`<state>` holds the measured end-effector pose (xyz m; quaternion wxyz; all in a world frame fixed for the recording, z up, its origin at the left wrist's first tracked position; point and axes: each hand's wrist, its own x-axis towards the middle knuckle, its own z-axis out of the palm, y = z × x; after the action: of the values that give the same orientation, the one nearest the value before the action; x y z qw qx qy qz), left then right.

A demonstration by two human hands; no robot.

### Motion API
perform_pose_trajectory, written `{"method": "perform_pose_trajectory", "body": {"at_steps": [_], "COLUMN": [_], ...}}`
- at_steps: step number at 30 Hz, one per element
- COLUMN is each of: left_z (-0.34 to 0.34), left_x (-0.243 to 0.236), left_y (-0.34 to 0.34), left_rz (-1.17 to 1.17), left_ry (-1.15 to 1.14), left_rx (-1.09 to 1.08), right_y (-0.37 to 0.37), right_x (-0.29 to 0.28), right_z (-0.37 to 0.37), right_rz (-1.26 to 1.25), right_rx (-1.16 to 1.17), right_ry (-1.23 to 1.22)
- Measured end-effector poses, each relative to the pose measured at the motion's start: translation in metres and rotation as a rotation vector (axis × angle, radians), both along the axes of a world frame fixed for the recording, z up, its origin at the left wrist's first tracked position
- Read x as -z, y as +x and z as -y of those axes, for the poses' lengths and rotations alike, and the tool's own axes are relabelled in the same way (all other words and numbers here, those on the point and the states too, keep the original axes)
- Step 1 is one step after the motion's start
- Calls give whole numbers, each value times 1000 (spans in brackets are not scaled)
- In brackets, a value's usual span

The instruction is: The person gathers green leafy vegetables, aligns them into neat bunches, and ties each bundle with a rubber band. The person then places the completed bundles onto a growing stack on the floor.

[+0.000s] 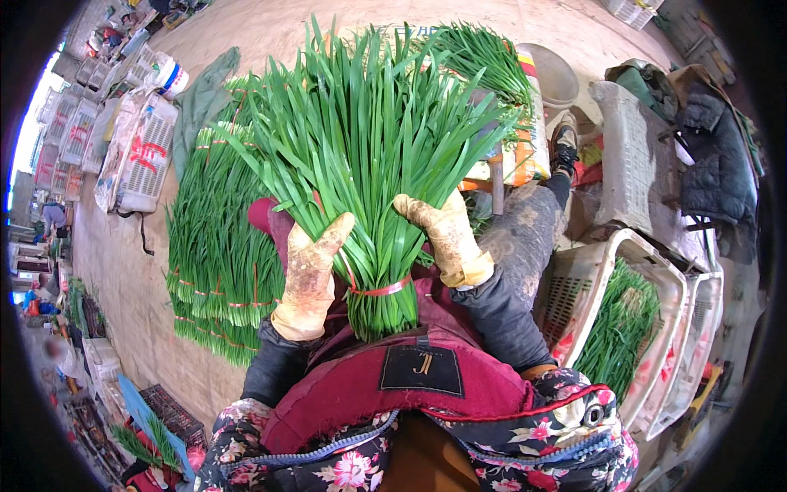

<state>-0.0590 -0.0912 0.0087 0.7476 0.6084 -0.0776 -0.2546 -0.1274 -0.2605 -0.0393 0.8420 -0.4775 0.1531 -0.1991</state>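
A large bundle of Chinese chives (369, 176) stands upright in front of my lap, its long green leaves fanning out at the top. A red band (381, 290) circles it near the cut lower ends. My left hand (314, 271), in a stained cream glove, grips the bundle's left side, thumb up along the leaves. On the right side my right hand (447, 236), gloved the same way, presses against the leaves with its thumb pointing inward. The fingers of both hands are partly hidden behind the bundle.
Rows of banded chives (217, 254) lie on the floor at left. More chives (484, 61) rest on a colourful sack (533, 135) ahead. A white plastic crate (676, 283) holding chives stands at right, beside an upturned pale crate (627, 156) and a dark jacket (713, 164).
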Motion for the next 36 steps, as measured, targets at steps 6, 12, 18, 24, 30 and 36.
{"method": "perform_pose_trajectory", "body": {"at_steps": [6, 12, 18, 24, 30, 36], "left_z": [1, 6, 15, -11, -18, -14], "left_x": [-1, 8, 9, 56, 62, 68], "left_y": [1, 7, 17, 17, -16, -25], "left_rz": [3, -37, -19, -149, -235, -356], "left_ry": [21, 4, 21, -43, 66, 66], "left_rx": [3, 26, 218, 338, 544, 437], "right_y": [1, 2, 12, 14, 6, -4], "right_x": [-5, 1, 12, 33, 47, 42], "right_z": [0, 5, 7, 21, 29, 13], "right_rz": [-1, -37, -29, -117, -131, -79], "right_rx": [-19, -22, -5, 38, 27, 9], "right_ry": [-14, 23, 47, 241, 261, 328]}}
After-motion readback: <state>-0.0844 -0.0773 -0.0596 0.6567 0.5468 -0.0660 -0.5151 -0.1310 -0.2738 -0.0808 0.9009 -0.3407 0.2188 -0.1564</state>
